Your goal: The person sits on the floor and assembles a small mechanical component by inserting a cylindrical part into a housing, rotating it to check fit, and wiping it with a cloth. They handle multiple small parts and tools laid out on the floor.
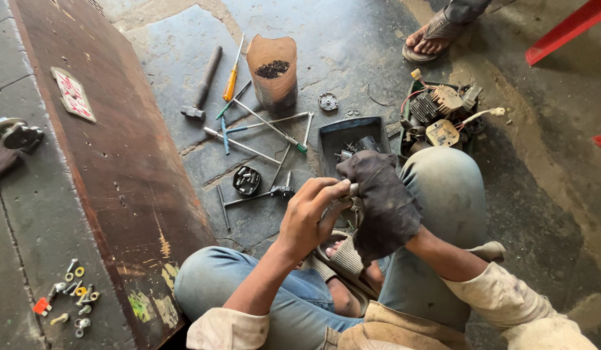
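Knees up in blue jeans [261, 285], and I see both hands meeting above the sandalled foot [344, 259]. Left hand [308, 217] is closed, fingertips pinching a small metal part [353, 189]. Right hand [388, 223] is wrapped in a dark rag [378, 201], clenched around that same part from the other side; the cloth hides the fingers. Part sits between the two hands, touching both, its short visible end pointing toward the left fingers. I can't tell its full shape or long axis. Left hand has the only bare grip on it. Just beyond the rag lies a black plastic tray [329, 139], with screwdrivers [261, 126] farther left and an open electrical unit [436, 116] to the right.
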The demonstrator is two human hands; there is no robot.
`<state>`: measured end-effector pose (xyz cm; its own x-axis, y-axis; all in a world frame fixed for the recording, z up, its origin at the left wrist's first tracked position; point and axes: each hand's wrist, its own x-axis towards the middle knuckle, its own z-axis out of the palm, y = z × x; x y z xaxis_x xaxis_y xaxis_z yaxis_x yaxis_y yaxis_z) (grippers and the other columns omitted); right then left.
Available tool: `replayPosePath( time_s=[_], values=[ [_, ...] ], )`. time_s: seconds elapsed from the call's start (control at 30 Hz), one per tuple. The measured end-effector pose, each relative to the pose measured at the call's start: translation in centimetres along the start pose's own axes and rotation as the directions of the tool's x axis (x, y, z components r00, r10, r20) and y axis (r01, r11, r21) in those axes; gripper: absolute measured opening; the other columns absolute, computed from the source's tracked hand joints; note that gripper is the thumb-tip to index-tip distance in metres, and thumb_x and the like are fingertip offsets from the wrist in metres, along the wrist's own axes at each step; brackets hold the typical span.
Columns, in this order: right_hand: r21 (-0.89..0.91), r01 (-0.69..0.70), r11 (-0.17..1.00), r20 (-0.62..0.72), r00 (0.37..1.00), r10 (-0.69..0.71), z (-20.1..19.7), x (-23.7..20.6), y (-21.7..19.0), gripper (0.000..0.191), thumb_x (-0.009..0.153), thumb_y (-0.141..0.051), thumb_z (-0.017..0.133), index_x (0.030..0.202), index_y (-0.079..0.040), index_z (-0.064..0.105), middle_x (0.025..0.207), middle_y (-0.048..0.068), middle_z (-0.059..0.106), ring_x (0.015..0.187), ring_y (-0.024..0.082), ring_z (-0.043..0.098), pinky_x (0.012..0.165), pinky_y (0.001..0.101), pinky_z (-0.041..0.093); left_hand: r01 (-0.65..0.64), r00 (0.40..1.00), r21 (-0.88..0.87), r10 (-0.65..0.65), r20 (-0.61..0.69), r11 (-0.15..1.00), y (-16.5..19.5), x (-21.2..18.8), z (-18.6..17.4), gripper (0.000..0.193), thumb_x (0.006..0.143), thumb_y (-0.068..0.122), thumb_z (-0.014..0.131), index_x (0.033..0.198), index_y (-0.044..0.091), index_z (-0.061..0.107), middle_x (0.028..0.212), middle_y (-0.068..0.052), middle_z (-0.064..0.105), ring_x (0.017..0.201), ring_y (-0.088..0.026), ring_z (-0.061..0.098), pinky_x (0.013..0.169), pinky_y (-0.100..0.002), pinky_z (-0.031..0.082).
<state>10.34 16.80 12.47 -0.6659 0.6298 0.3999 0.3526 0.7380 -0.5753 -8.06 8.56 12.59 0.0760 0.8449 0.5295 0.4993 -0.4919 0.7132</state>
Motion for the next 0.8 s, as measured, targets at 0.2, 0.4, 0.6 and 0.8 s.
replayPosePath(
  time_s=[0.2,0.4,0.6,0.8],
  values=[
    [0.026,-0.104,0.994,-0.029,0.994,0.105,-1.0,0.4,-2.4,0.054,0.077,-0.012,0.073,0.129,-0.004,0.057,0.116,0.017,0.06,0.109,0.036,0.059,0.097,0.0454,0.047,0.188,0.982,-0.185,-0.191,-0.001,0.965,-0.5,0.0,0.3,0.046,0.085,0.009,0.083,0.126,0.005,0.062,0.11,-0.012,0.072,0.097,-0.025,0.074,0.085,-0.033,0.058],
    [0.273,-0.319,0.908,0.117,0.947,0.298,-2.8,1.5,-4.5,0.103,0.044,-0.009,0.089,0.136,0.002,0.046,0.12,0.026,0.05,0.105,0.046,0.05,0.093,0.0522,0.043,0.391,0.907,-0.392,-0.421,0.01,0.833,-1.4,-1.0,1.1,0.037,0.091,0.006,0.081,0.123,0.002,0.062,0.107,-0.008,0.073,0.092,-0.011,0.069,0.082,-0.027,0.058],
    [0.55,-0.275,0.789,0.067,0.956,0.286,-2.7,1.6,-6.0,0.102,0.051,-0.011,0.089,0.145,-0.003,0.048,0.127,0.007,0.056,0.112,0.016,0.055,0.093,0.0323,0.053,0.328,0.928,-0.46,-0.373,-0.007,0.825,-1.7,-1.2,1.1,0.035,0.095,0.002,0.078,0.126,0.002,0.062,0.113,-0.007,0.071,0.101,-0.01,0.069,0.087,-0.026,0.059],
    [0.394,-0.598,0.698,0.373,0.798,0.473,-4.1,4.4,-6.5,0.062,0.073,-0.013,0.081,0.132,-0.007,0.064,0.095,0.01,0.062,0.084,0.023,0.054,0.077,0.0345,0.052,0.35,0.928,-0.419,-0.372,0.03,0.838,-1.9,-1.1,0.6,0.043,0.097,0.014,0.077,0.133,0.005,0.057,0.104,-0.007,0.074,0.094,-0.011,0.072,0.082,-0.027,0.058]
  ],
)
